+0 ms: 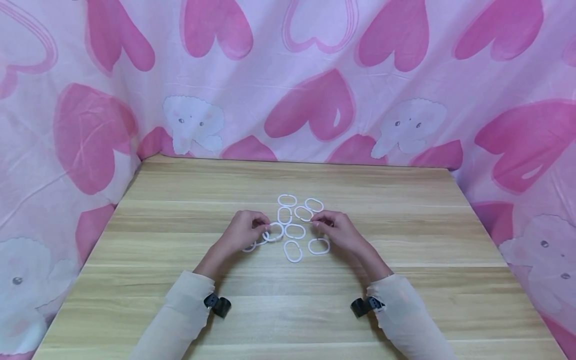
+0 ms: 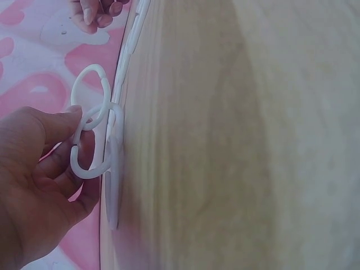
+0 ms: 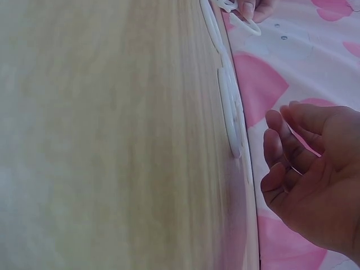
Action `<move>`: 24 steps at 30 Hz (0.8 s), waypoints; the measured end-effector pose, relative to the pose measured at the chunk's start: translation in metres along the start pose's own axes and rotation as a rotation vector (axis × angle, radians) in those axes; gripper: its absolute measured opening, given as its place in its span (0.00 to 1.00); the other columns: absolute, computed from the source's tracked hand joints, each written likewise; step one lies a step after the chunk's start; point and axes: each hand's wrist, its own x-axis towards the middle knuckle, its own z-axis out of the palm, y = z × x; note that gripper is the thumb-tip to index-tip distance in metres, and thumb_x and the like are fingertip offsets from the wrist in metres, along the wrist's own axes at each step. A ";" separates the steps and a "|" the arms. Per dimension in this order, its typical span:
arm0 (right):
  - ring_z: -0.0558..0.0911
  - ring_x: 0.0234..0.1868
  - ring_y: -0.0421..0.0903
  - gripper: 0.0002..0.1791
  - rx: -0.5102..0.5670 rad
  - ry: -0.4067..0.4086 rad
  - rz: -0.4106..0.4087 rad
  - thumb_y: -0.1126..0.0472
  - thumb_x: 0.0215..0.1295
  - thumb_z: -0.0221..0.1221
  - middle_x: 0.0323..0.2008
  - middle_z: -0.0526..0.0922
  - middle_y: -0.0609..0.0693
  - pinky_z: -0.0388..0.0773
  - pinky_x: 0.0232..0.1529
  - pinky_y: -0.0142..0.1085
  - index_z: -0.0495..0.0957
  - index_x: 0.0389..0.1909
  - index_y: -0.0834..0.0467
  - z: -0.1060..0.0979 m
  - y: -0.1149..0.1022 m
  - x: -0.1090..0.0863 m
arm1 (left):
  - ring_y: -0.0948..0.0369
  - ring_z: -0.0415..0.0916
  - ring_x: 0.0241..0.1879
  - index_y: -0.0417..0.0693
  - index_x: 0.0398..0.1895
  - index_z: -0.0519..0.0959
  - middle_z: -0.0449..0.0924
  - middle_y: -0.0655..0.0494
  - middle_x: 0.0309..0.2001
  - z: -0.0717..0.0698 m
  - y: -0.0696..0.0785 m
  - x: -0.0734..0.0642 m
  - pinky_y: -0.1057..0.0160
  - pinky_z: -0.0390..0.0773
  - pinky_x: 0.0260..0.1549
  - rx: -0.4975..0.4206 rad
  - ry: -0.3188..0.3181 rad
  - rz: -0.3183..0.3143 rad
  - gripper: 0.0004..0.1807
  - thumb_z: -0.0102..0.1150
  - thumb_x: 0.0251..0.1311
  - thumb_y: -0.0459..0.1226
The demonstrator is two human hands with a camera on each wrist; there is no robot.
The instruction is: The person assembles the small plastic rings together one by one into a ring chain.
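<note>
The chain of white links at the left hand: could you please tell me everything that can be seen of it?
The chain shows at least three interlocked oval links, white, smooth and plastic-looking. One link has a visible gap in its loop. The left hand pinches the chain, its thumb and fingers against the raised links, while the lowest link appears to lie along the wooden table. Whether the chain touches the loose links beside it is unclear.
</note>
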 end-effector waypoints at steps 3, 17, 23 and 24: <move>0.79 0.38 0.47 0.10 0.005 0.004 -0.014 0.66 0.72 0.58 0.42 0.86 0.64 0.75 0.37 0.27 0.83 0.47 0.67 -0.001 0.000 0.000 | 0.64 0.79 0.32 0.39 0.39 0.86 0.88 0.51 0.33 -0.001 0.001 -0.001 0.70 0.79 0.35 -0.001 0.008 0.008 0.04 0.65 0.63 0.30; 0.78 0.38 0.41 0.11 0.020 -0.002 0.001 0.65 0.72 0.59 0.44 0.86 0.64 0.77 0.39 0.26 0.83 0.49 0.67 -0.005 0.006 -0.002 | 0.63 0.80 0.34 0.41 0.39 0.87 0.88 0.53 0.33 0.001 -0.003 -0.001 0.66 0.82 0.38 0.012 0.013 0.005 0.04 0.65 0.64 0.31; 0.79 0.38 0.41 0.11 -0.009 -0.019 -0.005 0.66 0.71 0.60 0.43 0.87 0.63 0.77 0.39 0.26 0.83 0.49 0.66 -0.008 0.006 -0.002 | 0.63 0.80 0.34 0.42 0.39 0.87 0.88 0.53 0.34 0.000 -0.003 -0.001 0.67 0.82 0.38 0.018 0.017 -0.001 0.04 0.65 0.64 0.31; 0.79 0.38 0.40 0.10 -0.020 -0.026 -0.002 0.67 0.71 0.60 0.43 0.87 0.62 0.77 0.40 0.26 0.83 0.48 0.66 -0.009 0.006 -0.002 | 0.63 0.80 0.34 0.42 0.39 0.87 0.88 0.53 0.34 -0.001 -0.003 0.000 0.67 0.82 0.38 0.018 0.016 -0.003 0.04 0.65 0.64 0.31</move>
